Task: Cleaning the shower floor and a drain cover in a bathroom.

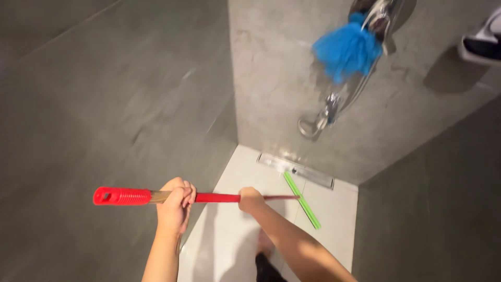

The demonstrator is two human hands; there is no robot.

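No packages, labels, signs or screens are showing anywhere in this view.
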